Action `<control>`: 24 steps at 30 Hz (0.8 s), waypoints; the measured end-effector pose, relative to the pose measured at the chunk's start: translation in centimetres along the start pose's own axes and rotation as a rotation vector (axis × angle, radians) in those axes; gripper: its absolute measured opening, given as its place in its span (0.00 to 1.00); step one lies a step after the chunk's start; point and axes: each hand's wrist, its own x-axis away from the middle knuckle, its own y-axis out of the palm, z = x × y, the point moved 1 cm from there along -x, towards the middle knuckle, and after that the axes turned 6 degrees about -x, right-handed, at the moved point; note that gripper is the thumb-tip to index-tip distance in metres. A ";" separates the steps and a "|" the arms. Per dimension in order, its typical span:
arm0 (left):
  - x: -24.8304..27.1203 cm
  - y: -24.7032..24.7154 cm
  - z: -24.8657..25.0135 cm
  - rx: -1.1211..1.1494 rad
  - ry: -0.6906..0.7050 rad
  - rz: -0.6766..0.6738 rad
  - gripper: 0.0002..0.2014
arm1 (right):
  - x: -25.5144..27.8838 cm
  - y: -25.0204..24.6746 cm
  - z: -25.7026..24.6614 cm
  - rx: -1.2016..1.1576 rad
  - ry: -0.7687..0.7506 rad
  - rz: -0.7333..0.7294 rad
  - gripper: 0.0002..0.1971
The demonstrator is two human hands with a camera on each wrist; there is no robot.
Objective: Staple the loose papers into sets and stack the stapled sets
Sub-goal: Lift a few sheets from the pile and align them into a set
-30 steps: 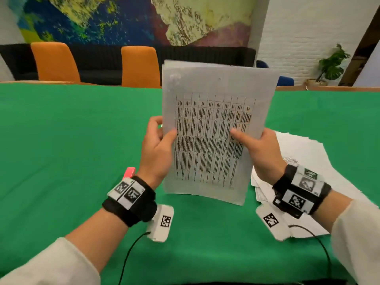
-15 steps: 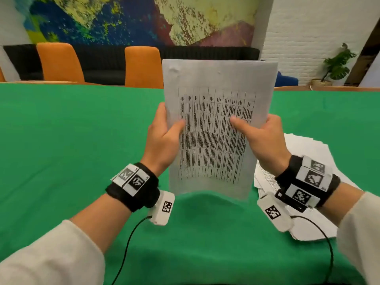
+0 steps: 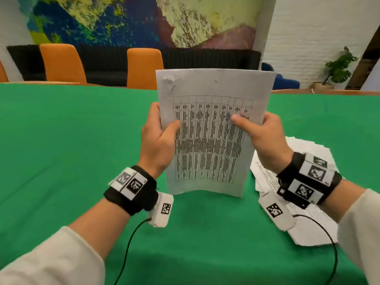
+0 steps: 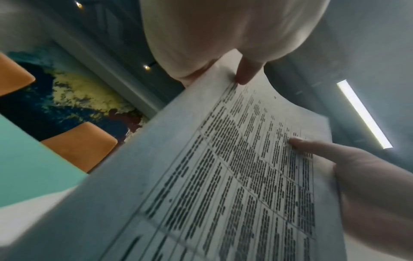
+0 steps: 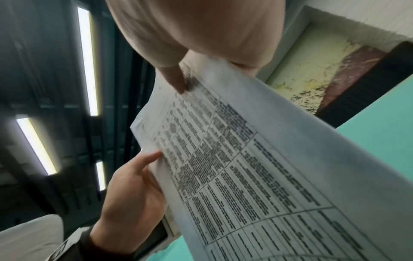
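While both hands work together: the sheets get squared before any stapling, I'd guess.
Held set: printed papers (image 3: 207, 130) stand nearly upright above the green table (image 3: 61, 140), bottom edge hanging clear of the cloth, probably so the edges can be tapped level.
Left hand (image 3: 158, 140): thumb curled across the front of the left edge, fingers behind, pinching the papers.
Right hand (image 3: 265, 140): the same grip mirrored on the right edge, thumb on the printed table.
Loose pile (image 3: 308, 202): more sheets fanned untidily on the cloth under the right wrist, within easy reach.
Stapler: I can't spot one from here.
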 end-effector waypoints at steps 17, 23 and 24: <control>-1.4 -0.4 1.9 -0.010 0.042 0.043 0.13 | -0.9 1.2 -1.5 -0.009 -0.032 0.010 0.10; -5.7 -1.3 5.8 -0.022 0.209 0.091 0.13 | -3.7 1.8 -5.4 -0.081 -0.198 -0.012 0.11; -5.3 -1.2 5.3 -0.009 0.193 0.085 0.13 | -3.4 1.7 -4.9 -0.067 -0.189 -0.015 0.11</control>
